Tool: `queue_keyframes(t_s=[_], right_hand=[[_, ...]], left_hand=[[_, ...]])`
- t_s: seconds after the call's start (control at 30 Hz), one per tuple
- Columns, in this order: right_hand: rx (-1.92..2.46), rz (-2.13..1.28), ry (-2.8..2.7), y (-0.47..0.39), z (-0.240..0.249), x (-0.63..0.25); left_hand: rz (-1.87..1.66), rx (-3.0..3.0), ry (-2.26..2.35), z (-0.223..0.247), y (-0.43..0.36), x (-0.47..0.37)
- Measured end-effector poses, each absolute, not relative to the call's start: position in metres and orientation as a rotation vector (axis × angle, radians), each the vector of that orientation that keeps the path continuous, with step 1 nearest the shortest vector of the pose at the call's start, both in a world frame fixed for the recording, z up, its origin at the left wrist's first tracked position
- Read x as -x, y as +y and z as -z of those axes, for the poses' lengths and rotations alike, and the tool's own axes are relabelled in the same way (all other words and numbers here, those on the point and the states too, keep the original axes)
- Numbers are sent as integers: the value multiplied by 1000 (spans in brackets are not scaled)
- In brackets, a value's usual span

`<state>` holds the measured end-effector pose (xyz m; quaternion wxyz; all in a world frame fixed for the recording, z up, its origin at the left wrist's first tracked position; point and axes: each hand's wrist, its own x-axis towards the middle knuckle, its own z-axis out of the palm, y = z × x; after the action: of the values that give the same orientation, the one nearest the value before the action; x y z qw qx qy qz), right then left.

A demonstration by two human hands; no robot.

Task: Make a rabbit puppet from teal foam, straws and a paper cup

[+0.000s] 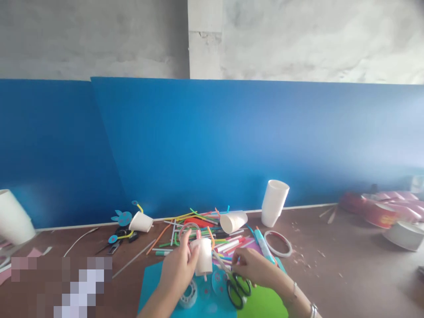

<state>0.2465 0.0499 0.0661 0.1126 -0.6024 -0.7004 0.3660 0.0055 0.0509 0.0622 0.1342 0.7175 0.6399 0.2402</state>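
A white paper cup [204, 261] is in my left hand [179, 260], its fingers wrapped round the cup's left side. An orange bendy straw [211, 236] rises beside the cup's top, and a short pale straw end sticks out below it. My right hand [250, 264] is closed just right of the cup, fingertips pinched together; what they hold, if anything, I cannot make out. Black-handled scissors [236, 295] lie beneath that hand. Under both hands are blue paper [150, 287] and green paper [265, 302]. A blue paper cutout [219, 282] and a tape roll [188, 295] rest there.
Straws and markers [232, 244] are heaped behind my hands, with a tipped cup stack [233, 222] on them. An upright cup stack [274, 203] and a white tape ring [278, 244] stand right. A blue rabbit cutout [124, 218] joins a cup at left. A blue partition [212, 145] borders the table.
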Motion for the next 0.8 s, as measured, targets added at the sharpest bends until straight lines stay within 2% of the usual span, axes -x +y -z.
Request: queue_keyframes(t_s=[0.17,0.5,0.63,0.8], right_hand=[[1759,-647,-2067,52,-73,-240],[1651,-804,-2071,61,-66,-220],[1662,-714,-2073,71,-67,-211],[1679,-692,-2095,75,-71,-212]], left_hand=[[-1145,-1810,1807,-49,79,22],[-1087,-1701,1606,-29,92,20],[-1143,-1721,1659,-33,102,33],[-1029,-1865,1679,-46,102,45]])
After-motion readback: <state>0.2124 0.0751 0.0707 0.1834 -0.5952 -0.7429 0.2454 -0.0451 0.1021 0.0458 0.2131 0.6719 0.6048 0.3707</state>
